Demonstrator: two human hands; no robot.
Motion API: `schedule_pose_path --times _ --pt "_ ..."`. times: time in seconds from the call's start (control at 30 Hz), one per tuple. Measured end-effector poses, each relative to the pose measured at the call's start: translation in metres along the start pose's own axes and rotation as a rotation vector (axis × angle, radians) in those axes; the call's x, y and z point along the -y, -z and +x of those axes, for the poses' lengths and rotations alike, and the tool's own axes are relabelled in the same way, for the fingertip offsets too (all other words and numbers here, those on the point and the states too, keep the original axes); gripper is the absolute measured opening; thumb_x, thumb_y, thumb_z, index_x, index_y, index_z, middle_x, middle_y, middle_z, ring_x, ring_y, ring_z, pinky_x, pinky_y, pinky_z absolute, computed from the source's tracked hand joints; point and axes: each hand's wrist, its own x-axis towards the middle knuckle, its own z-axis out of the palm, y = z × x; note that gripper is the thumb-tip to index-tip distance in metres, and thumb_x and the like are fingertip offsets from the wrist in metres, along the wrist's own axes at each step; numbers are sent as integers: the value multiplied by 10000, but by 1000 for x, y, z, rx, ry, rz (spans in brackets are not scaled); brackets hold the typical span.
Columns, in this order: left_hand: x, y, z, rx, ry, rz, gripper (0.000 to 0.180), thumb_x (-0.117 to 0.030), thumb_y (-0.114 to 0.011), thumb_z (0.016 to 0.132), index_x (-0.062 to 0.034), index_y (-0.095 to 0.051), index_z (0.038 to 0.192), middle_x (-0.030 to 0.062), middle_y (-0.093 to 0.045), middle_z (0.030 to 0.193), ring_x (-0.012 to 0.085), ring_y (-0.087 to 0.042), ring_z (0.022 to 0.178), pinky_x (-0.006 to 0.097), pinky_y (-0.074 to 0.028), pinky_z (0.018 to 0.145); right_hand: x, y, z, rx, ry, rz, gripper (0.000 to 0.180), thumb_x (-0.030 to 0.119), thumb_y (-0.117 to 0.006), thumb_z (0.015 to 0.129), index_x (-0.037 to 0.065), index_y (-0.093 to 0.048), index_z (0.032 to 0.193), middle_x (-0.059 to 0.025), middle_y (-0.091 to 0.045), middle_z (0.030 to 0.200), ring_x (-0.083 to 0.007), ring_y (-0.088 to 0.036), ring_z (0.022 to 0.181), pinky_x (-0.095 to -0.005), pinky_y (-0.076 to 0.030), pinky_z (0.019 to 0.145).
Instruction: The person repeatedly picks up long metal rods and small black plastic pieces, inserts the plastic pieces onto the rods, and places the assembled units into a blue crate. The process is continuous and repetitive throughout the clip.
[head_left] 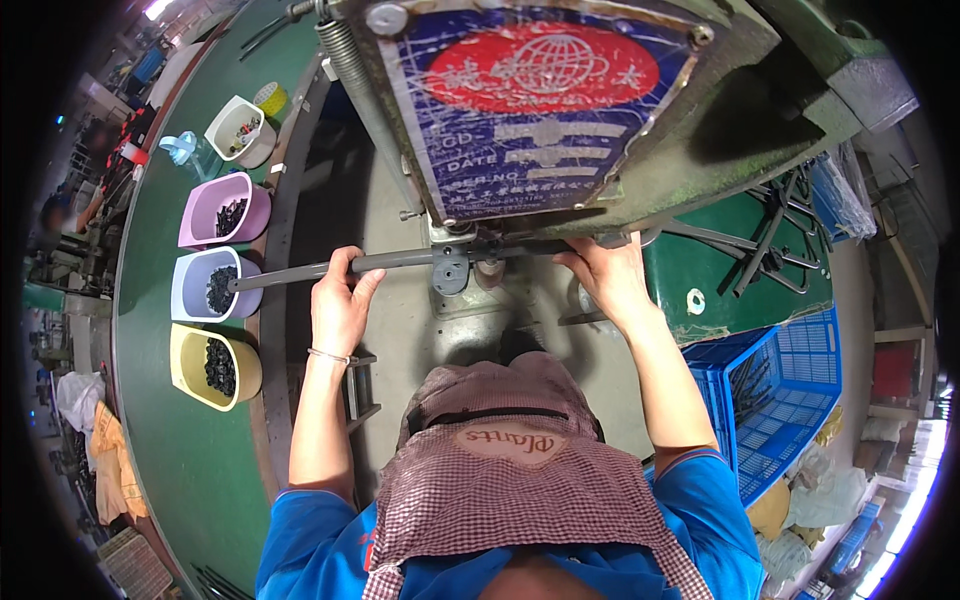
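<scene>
- a long grey metal tube (330, 268) is held level across the front of a green press machine (740, 110), seen from above the wearer's head.
- the left hand (340, 305) is wrapped closed around the tube, fingers over the top, left of the machine's centre.
- the right hand (608, 275) is set at the tube's right part, under the machine's overhang; its fingers are partly hidden, so it cannot be told whether they are closed around the tube or only pressed against it.
- the tube is passed through a small grey fixture (451, 270) at the machine's middle, between the two hands.
- the tube's left end is reached out over a lavender bin (190, 290) of small dark parts; a pink bin (200, 205) and a yellow bin (185, 360) are set beside it on a green table (160, 430).
- risk, as a judgement: the right fingers are kept close to the press area, and could be pinched if the machine were cycled.
- risk: the tube could be left crooked in the fixture if one hand were lowered, and the work spoiled.
- risk: the lavender bin could be struck by the tube's free end if it were swung, and the parts spilled.
- a blue crate (790, 390) and more bent tubes (770, 240) are seen at the right.
</scene>
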Motion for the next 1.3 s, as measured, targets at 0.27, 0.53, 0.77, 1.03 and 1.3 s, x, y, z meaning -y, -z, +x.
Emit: schedule_pose_path --times 0.27,0.53,0.77,1.03,1.3 --pt "3 3 2 -7 -36 -2 367 -261 -771 866 -73 -584 1120 87 -622 668 175 -565 585 316 -478 596 0 -3 -2 20 -11 0 293 295 -784 761 106 -747 983 -90 -677 997 -282 -575 997 -423 -371 893" --pt "11 0 6 -21 -92 -5 362 -285 -767 868 -85 -595 1115 75 -553 613 190 -506 548 340 -454 558 1 -2 -1 56 -35 8 334 318 -748 799 128 -738 1073 -89 -700 1004 -277 -584 994 -415 -366 912" --pt "12 -1 7 -31 -136 -11 360 -295 -758 874 -84 -595 1116 86 -549 609 210 -524 540 353 -445 547 -1 -4 -3 69 -37 19 338 342 -725 824 136 -735 1092 -75 -709 997 -272 -595 990 -415 -362 928" --pt "14 -1 6 -34 -126 -13 358 -277 -757 874 -80 -597 1126 95 -585 635 219 -549 558 351 -462 564 0 -1 0 86 -23 -13 332 356 -724 822 138 -737 1072 -76 -707 964 -273 -599 969 -411 -367 902" --pt "-1 21 5 51 -130 5 338 -207 -758 869 -45 -625 1134 122 -639 695 189 -576 585 337 -495 599 20 -7 20 34 147 -43 420 329 -777 753 125 -702 1113 -94 -700 1078 -289 -645 1023 -443 -466 933"
